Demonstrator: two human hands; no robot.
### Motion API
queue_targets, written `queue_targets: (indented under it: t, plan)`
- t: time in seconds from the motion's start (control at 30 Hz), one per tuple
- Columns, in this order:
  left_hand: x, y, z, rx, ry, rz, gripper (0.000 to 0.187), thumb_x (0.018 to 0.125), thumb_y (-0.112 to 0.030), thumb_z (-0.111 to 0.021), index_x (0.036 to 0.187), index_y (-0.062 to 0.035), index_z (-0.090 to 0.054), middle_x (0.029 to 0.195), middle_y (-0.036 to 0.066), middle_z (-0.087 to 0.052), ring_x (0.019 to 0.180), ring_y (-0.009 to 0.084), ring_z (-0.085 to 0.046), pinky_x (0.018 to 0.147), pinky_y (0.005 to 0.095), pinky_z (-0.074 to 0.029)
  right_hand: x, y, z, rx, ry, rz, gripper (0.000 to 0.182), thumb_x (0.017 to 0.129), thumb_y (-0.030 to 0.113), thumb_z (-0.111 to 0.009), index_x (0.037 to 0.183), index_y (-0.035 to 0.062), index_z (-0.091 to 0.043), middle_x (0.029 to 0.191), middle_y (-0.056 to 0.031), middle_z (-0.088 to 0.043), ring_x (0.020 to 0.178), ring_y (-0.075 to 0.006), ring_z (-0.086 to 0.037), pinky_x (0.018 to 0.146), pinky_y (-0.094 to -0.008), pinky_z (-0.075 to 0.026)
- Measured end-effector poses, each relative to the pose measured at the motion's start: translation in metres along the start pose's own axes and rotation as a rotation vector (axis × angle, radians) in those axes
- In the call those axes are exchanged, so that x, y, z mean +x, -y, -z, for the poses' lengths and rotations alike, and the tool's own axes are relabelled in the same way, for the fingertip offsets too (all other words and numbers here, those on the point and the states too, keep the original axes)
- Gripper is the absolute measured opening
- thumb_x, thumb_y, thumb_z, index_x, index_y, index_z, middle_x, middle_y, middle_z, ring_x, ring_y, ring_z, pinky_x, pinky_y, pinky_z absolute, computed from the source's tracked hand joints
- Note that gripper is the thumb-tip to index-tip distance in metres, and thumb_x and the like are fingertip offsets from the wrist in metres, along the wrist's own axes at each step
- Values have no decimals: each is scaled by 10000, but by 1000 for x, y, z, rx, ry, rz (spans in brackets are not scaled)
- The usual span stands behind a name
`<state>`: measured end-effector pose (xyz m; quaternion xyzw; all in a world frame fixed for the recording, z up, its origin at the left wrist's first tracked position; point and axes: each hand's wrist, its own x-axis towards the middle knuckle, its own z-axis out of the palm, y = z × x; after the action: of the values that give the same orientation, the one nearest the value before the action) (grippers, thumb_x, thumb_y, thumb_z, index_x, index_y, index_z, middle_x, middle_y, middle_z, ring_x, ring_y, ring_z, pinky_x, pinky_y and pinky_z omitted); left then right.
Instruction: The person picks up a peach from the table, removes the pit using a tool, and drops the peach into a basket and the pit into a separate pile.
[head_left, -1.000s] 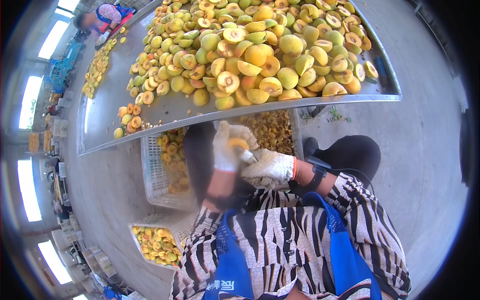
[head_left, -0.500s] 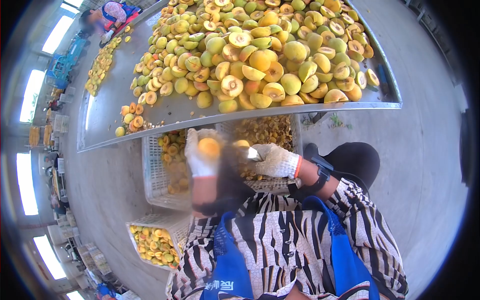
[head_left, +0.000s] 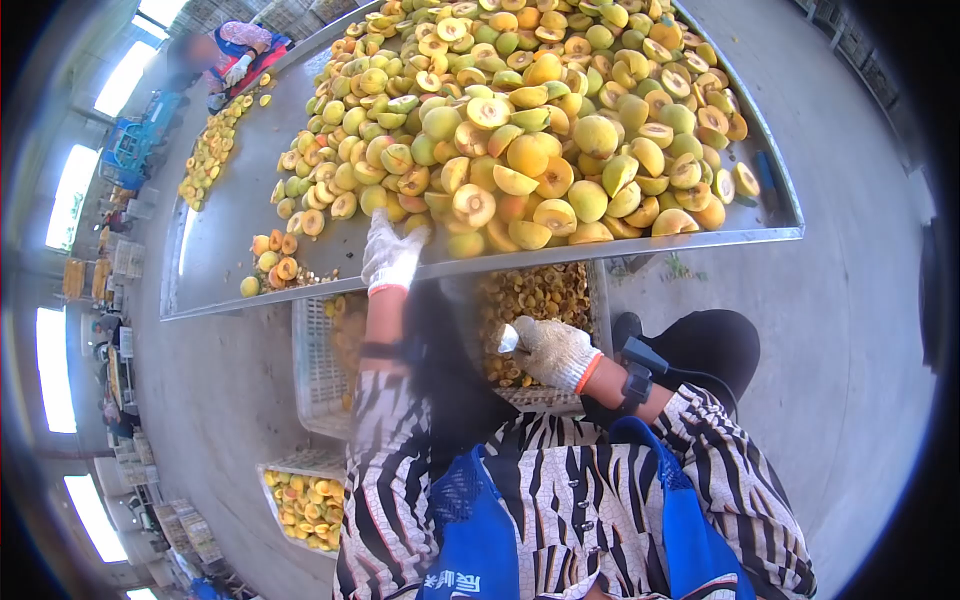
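Note:
A large heap of yellow-green peaches (head_left: 528,153), many of them halved, covers the metal table (head_left: 340,240). My left hand (head_left: 391,256), in a white glove, reaches over the table's near edge to the heap. Its fingers are apart beside the nearest peaches, and no fruit shows in them. My right hand (head_left: 556,352), also gloved, is closed around a small tool with a bright metal blade (head_left: 508,339); the handle is hidden in the glove. Below this hand, a crate (head_left: 598,300) holds many small brown-yellow pieces, too small to name surely.
Left of my knees, a white crate (head_left: 313,365) stands partly under the table. Another crate (head_left: 340,462) of yellow peach pieces sits on the floor. A small peach group (head_left: 270,262) lies near the table's left corner. A co-worker (head_left: 245,50) is at the far left.
My left hand has moved from above the crates, where it held a peach piece, up to the heap. My right hand has lowered slightly, still gripping the tool; the fruit piece at its blade is gone.

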<state>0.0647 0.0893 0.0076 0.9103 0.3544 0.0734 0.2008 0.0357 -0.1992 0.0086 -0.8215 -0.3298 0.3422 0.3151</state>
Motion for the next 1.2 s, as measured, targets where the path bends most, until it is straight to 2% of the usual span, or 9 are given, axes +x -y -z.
queue_targets:
  t: [0.1, 0.27, 0.37, 0.43, 0.53, 0.6, 0.77, 0.83, 1.2]
  plan:
    - [12, -30, -10, 249, 164, 117, 905, 755, -437, -770, 1485, -81, -372, 1380, 192, -557, 1238, 353, -572, 1005, 430, -480, 0, -1, 0, -23, -50, 50, 151, 857, 221, -641, 877, 110, -741, 827, -126, -738, 812, -303, -722, 743, -410, -552]
    - [11, -12, -10, 98, 23, 33, 836, 760, -349, -744, 1458, -42, -401, 1378, 190, -554, 1257, 328, -561, 1034, 411, -462, 6, -3, 2, 187, -150, -23, 254, 861, 247, -673, 1042, 87, -593, 859, -192, -692, 848, -408, -673, 733, -494, -539]
    - [-27, 8, -2, -932, 88, -8, 610, 851, -238, -692, 1370, 11, -489, 1200, 206, -625, 1013, 329, -657, 835, 436, -579, 9, -1, 3, 252, -273, -102, 278, 868, 285, -688, 1047, 91, -600, 871, -186, -699, 850, -406, -676, 734, -484, -545]
    - [-73, 2, 10, -1627, 385, 7, 494, 894, -259, -622, 1303, 2, -525, 1115, 198, -628, 936, 359, -647, 793, 480, -574, 9, -3, -4, 223, -330, -82, 295, 871, 311, -693, 1048, 92, -603, 877, -184, -703, 852, -403, -678, 736, -478, -546]
    - [-113, -9, -8, -1400, 407, 35, 448, 959, -364, -505, 1208, 1, -570, 1072, 228, -627, 948, 394, -617, 812, 506, -535, 4, 6, -1, 227, -272, -65, 233, 882, 266, -612, 1037, 93, -629, 897, -202, -699, 868, -409, -678, 753, -486, -541]
    - [-129, -29, -7, -2000, 597, 529, 475, 1004, -444, -455, 1081, -2, -611, 992, 205, -648, 908, 370, -631, 787, 484, -538, 0, 12, 2, 233, -204, -84, 197, 876, 223, -576, 990, 74, -634, 902, -211, -692, 873, -422, -669, 757, -495, -529]
    - [-137, -29, -35, -1549, 386, 260, 499, 1033, -479, -434, 1040, -16, -620, 911, 143, -663, 807, 320, -656, 761, 453, -552, 0, 3, -7, 229, -176, -42, 205, 879, 215, -583, 1013, 65, -623, 941, -215, -690, 911, -419, -659, 778, -488, -522]
    - [-141, -38, -28, -1678, 463, 369, 480, 1038, -460, -438, 1035, -16, -621, 911, 140, -663, 814, 314, -656, 763, 449, -554, 0, -1, -11, 222, -188, -42, 211, 880, 215, -589, 1025, 64, -618, 957, -220, -687, 922, -419, -656, 783, -490, -518]
    - [-152, -51, -37, -1229, 181, 43, 440, 1059, -393, -425, 1026, 0, -620, 915, 130, -658, 825, 246, -649, 764, 370, -555, -3, -7, -15, 301, -215, -84, 229, 883, 223, -603, 1051, 67, -600, 963, -234, -683, 916, -436, -646, 778, -499, -515]
